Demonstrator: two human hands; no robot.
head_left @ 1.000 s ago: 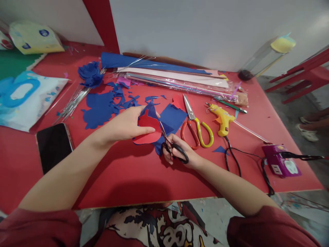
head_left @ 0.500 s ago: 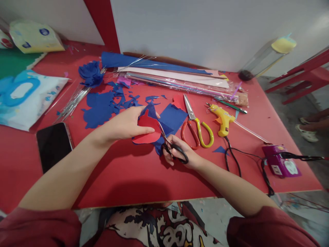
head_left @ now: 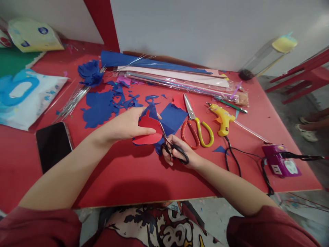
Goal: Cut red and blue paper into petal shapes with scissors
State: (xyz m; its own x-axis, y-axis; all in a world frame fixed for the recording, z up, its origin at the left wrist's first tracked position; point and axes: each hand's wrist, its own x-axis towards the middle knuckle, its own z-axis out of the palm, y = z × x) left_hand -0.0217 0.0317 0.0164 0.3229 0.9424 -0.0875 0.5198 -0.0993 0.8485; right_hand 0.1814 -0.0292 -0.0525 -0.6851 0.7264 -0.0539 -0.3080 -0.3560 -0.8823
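Observation:
My left hand (head_left: pixel 136 125) pinches a red paper cutout (head_left: pixel 147 136) laid over blue paper (head_left: pixel 151 110), thumb on top and the other fingers mostly behind. Black-handled scissors (head_left: pixel 183 155) are in my right hand (head_left: pixel 177 149), fingers through the loops. Their blades meet the right edge of the red cutout and the blue paper. A blue paper square (head_left: pixel 172 117) lies just behind the blades. To the right rest larger scissors (head_left: pixel 190 115) with one red and one yellow handle.
Blue cut shapes (head_left: pixel 97 108) and scraps lie behind my left hand. A phone (head_left: pixel 54 145), wire stems (head_left: pixel 74 103) and a blue paper flower (head_left: pixel 89 72) are at left. A yellow glue gun (head_left: pixel 221 118) with a cord runs to a purple box (head_left: pixel 280 160). Wrapped rolls (head_left: pixel 174 79) line the back.
My left hand has shifted very slightly to the right with the red cutout and blue paper. The scissor handles have moved apart a little.

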